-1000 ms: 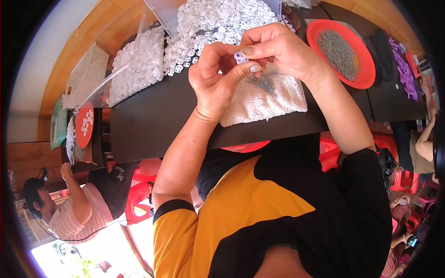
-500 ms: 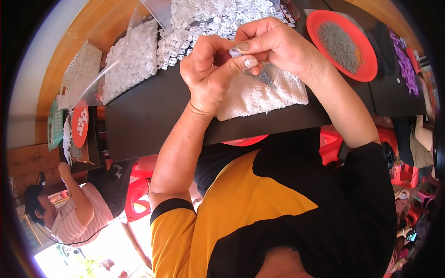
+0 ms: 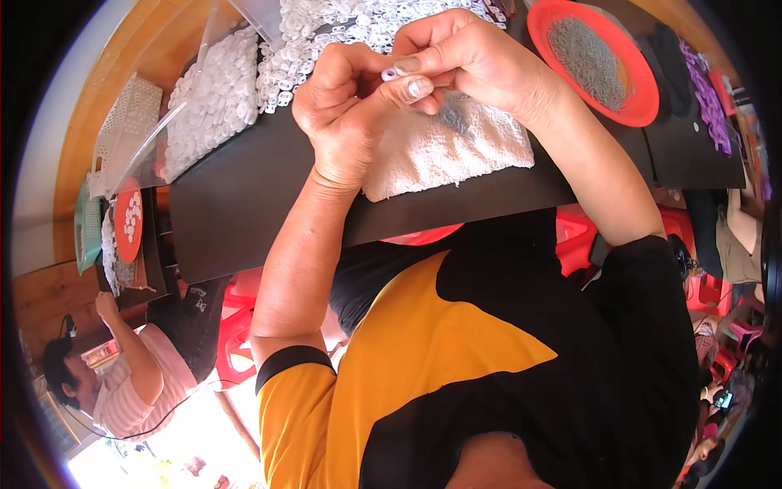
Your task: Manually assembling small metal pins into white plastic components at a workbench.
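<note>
My left hand (image 3: pixel 342 110) and my right hand (image 3: pixel 481 61) meet above the front of the dark table. Both are closed in a pinch at one small white plastic piece (image 3: pixel 389 74) with a hole in it. The left thumb and fingers grip it from one side, the right thumb and finger from the other. Whether a thin pin is also between my fingertips is hidden. Under the hands lies a white towel (image 3: pixel 456 163) with a small heap of grey pins (image 3: pixel 453 122) on it. Behind them spreads a loose pile of similar white pieces (image 3: pixel 326 33).
To the left, a clear bin (image 3: pixel 167 134) contains many white pieces (image 3: pixel 216 102). A red plate (image 3: pixel 648 102) of grey pins (image 3: pixel 582 61) stands at right, with purple strips (image 3: pixel 707 106) beyond. Far left, a co-worker (image 3: pixel 138 363) sits near another red plate (image 3: pixel 128 248).
Both hands, still pinching the white piece together, sit slightly higher and farther left in view. The table and everything on it have shifted the same way.
</note>
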### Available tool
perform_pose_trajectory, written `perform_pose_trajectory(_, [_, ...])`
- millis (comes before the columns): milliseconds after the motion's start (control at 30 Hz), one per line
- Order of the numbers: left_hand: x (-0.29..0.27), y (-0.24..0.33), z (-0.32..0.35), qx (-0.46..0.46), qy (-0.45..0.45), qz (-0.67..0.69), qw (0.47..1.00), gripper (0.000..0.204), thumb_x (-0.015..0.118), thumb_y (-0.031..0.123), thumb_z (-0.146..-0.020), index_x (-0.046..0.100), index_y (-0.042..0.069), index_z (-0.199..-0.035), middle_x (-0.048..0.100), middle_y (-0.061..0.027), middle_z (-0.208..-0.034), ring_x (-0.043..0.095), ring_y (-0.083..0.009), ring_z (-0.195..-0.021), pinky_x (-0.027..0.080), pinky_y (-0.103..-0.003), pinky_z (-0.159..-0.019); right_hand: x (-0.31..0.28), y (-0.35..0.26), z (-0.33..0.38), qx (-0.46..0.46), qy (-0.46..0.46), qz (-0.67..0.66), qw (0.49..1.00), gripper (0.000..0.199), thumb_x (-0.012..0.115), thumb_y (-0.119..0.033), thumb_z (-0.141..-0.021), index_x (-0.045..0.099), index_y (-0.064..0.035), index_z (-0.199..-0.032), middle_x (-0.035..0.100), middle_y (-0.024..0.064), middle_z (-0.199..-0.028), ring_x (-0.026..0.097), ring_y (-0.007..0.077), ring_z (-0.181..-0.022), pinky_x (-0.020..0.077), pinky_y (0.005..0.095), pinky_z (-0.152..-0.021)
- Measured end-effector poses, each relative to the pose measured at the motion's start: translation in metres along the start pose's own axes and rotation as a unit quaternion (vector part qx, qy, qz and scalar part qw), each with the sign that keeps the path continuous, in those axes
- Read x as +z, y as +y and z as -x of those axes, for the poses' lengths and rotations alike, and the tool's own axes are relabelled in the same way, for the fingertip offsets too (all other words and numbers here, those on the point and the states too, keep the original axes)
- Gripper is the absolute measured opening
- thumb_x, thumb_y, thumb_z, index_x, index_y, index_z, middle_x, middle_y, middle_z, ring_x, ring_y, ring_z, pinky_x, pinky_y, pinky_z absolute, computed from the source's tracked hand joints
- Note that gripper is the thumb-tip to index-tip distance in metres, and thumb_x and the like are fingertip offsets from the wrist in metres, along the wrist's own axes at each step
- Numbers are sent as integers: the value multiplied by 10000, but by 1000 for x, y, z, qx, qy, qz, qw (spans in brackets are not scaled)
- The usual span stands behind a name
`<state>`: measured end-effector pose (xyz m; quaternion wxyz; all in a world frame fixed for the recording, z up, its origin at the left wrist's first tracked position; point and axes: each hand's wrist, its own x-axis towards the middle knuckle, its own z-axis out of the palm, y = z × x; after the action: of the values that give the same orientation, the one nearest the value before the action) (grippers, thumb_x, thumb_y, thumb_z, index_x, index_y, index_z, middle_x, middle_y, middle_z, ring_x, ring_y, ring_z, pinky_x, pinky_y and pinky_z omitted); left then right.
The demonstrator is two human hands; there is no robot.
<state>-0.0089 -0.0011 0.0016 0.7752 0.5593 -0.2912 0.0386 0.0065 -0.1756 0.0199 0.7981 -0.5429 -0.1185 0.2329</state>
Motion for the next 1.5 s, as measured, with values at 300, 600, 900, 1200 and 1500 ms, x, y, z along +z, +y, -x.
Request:
perform_pose_trajectory(300, [-3, -12, -8, 57, 23, -85, 995, 225, 768, -24, -779, 617, 16, -942, 644, -15, -759, 610, -57, -662, 506, -193, -612, -3, -14, 2, -101, 7, 204, 974, 192, 620, -186, -896, 635, -2, -846, 595, 12, -696, 575, 90, -598, 448, 204, -596])
perform_pose_trajectory(600, [-10, -14, -5, 11, 22, -174, 984, 254, 719, -95, -791, 627, -13, -1013, 662, -31, -871, 614, -84, -801, 513, -221, -729, -2, -11, 2, -92, 49, 233, 967, 191, 624, -172, -881, 636, 1, -800, 565, 8, -649, 541, 86, -573, 432, 229, -579])
perform_pose_trajectory(900, [-11, -6, -1, 86, 21, -296, 951, 214, 766, -16, -785, 604, 4, -923, 649, -13, -813, 606, -69, -737, 501, -209, -691, 19, -6, 8, -83, 76, 143, 983, 171, 637, -142, -857, 655, 11, -783, 557, 21, -625, 522, 87, -545, 411, 225, -522])
perform_pose_trajectory(1200, [-10, -19, -10, 45, 53, -108, 992, 256, 772, 13, -787, 605, 20, -980, 614, 1, -781, 563, -60, -697, 489, -197, -649, 15, -1, 3, -126, 131, 198, 963, 184, 608, -147, -908, 668, 26, -888, 583, 14, -694, 538, 79, -621, 429, 215, -586])
perform_pose_trajectory(1500, [-9, -6, -10, -37, 84, -130, 987, 235, 698, -46, -821, 633, 11, -1039, 611, 6, -826, 554, -59, -757, 484, -207, -702, 10, 7, -3, -130, 166, 163, 964, 192, 624, -185, -872, 688, -4, -870, 609, 45, -694, 606, 139, -640, 450, 253, -633])
